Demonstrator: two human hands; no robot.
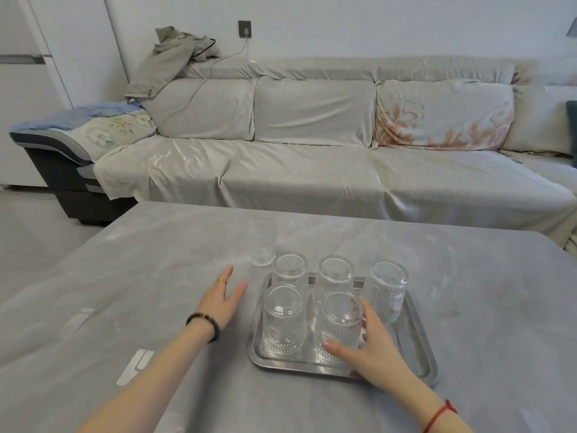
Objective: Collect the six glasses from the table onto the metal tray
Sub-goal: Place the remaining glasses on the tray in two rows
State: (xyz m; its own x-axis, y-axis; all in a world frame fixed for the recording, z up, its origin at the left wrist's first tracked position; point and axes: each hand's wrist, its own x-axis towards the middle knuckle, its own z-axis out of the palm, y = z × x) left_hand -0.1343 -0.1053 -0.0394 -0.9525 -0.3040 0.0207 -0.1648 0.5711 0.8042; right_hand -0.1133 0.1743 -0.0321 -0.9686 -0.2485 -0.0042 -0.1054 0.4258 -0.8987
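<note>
A metal tray (418, 354) lies on the grey table (156, 276) and holds several clear ribbed glasses. My right hand (371, 345) is wrapped around the front middle glass (340, 323), which stands on the tray. The front left glass (282, 320), two rear glasses (290, 270) (334, 273) and a rear right glass (387, 289) are on the tray too. One glass (263, 240) stands on the table beyond the tray's far left corner. My left hand (223, 300) hovers flat and open left of the tray, holding nothing.
A long sofa (312, 164) with a pale cover runs behind the table. A jacket (175, 54) lies on its left backrest. White marks (134, 367) show on the tablecloth at the left.
</note>
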